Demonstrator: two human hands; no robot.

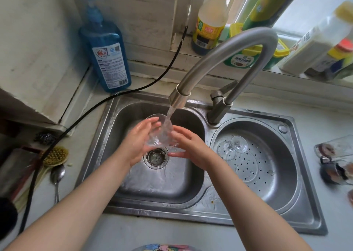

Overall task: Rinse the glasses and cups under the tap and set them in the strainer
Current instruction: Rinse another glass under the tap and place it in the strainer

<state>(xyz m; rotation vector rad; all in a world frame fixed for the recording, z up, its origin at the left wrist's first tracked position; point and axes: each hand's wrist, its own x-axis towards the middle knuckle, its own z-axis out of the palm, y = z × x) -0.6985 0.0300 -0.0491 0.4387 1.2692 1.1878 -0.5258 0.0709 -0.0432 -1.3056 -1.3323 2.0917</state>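
A clear glass (159,134) lies tilted between both hands over the left sink basin (133,184), right under the running tap (177,98). Water streams onto it and splashes. My left hand (140,141) cups the glass from the left with fingers spread along its side. On the right, my right hand (184,145) holds it with fingers stretched beneath. A stemmed glass (234,145) lies on its side in the perforated strainer (267,170) set in the right basin.
A blue soap bottle (107,54) stands at the back left, with a black cable (80,120) running across the counter. A brush (55,156) and spoon (57,176) lie left of the sink. Dirty glassware (336,159) waits on the right counter. Bottles line the windowsill (286,73).
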